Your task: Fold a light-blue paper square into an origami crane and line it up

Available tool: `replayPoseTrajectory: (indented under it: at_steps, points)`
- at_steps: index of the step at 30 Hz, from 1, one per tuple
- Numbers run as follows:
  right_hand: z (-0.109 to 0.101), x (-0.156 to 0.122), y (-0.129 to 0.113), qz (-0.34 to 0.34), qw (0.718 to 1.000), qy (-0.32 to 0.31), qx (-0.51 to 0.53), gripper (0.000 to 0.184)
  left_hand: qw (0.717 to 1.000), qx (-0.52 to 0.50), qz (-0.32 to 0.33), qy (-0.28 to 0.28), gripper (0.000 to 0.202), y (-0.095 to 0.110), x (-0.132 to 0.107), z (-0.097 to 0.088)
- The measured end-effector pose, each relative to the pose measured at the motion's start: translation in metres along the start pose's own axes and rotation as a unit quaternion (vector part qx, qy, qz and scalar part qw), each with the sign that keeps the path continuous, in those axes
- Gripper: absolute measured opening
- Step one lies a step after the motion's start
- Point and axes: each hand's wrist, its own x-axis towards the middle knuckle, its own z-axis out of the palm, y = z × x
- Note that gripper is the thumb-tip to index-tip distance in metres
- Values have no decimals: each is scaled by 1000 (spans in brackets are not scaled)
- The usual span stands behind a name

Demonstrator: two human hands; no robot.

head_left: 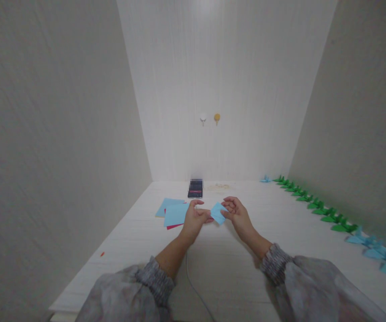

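Observation:
A small folded piece of light blue origami paper (pixel 218 213) is held up between my two hands, over the middle of the table. My right hand (pixel 238 214) pinches its right corner between thumb and fingers. On the other side, my left hand (pixel 196 219) has its thumb and fingertips closed at the paper's left corner. Just left of that hand lie light blue square sheets (pixel 175 214), with red sheet edges showing beneath; the hand covers part of them.
Folded green paper cranes (pixel 323 211) run in a row along the right wall, with light blue cranes (pixel 374 250) nearer me. A phone (pixel 195 188) leans at the back. A cable (pixel 193 286) crosses the front of the table. An orange scrap (pixel 102 254) lies left.

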Motion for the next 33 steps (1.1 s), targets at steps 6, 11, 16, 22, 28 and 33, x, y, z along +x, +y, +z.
replayPoseTrajectory:
  at_steps: [6,11,16,22,28,33]
  points:
    - [4,-3,-2,22,999,-42,24,37,999,37,2,-18,49,-5,0,-2]
    - [6,-5,-3,30,997,-75,16,36,997,70,19,-24,51,-7,1,-3]
    - [4,-5,-1,40,994,-93,-27,29,996,77,22,-24,48,-6,0,-5]
    - [2,-6,-6,23,991,-95,-88,18,996,72,6,-45,46,-6,0,-4]
    - [0,-5,-4,-15,985,-86,-148,13,996,64,-4,-60,46,-5,0,-2]
    - [2,-6,-1,-9,988,-82,-128,14,997,60,1,-41,46,-8,0,-4]
